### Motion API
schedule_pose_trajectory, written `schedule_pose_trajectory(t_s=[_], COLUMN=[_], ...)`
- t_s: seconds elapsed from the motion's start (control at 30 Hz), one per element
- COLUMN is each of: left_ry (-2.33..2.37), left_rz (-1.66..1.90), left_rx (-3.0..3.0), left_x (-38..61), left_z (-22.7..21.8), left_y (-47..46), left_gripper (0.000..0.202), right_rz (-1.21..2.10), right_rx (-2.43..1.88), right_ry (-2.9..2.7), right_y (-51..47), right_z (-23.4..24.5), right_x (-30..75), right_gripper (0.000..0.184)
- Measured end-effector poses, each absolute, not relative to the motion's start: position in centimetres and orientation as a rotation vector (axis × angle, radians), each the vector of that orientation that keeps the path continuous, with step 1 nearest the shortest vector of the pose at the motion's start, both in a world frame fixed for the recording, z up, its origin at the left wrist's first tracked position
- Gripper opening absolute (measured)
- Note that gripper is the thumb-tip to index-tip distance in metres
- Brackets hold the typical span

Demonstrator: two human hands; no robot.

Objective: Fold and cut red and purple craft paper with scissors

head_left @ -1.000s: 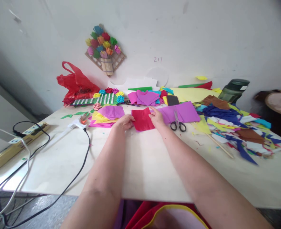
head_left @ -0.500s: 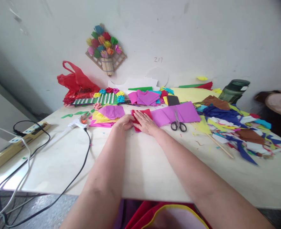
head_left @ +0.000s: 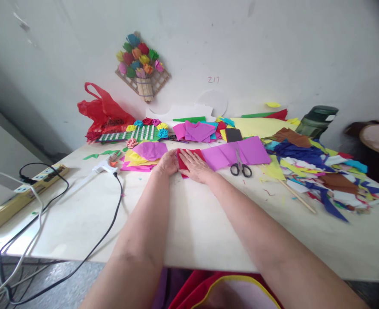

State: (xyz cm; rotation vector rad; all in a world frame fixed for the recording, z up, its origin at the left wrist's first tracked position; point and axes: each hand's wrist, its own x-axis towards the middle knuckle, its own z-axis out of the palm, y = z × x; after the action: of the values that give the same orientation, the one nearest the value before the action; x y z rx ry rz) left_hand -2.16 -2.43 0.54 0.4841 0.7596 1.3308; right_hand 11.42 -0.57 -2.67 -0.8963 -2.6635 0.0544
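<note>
Right under my flat, open right hand (head_left: 196,166) sits the folded red paper (head_left: 183,156), left hand (head_left: 167,163) touching its left edge, can't tell if it's pinching.

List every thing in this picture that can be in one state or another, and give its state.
red paper: flat on the table, under both hands.
right hand: open, palm down on it.
left hand: fingers curled at its left edge.
scissors: shut, lying on the purple sheet.
phone: screen dark.
green bottle: cap on.
power strip: plugs in.
</note>
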Motion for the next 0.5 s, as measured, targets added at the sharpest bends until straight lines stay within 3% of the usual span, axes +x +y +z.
schedule_pose_trajectory(t_s=[0.5], left_ry=[0.783], left_rz=[1.328], left_rx=[0.485], left_x=[-2.09], left_z=[-0.03], left_y=[-1.97], left_gripper=[0.031], right_rz=[0.065], right_rx=[-0.828], right_ry=[-2.709], right_y=[-0.23], right_z=[-2.83], right_x=[11.92], right_gripper=[0.064])
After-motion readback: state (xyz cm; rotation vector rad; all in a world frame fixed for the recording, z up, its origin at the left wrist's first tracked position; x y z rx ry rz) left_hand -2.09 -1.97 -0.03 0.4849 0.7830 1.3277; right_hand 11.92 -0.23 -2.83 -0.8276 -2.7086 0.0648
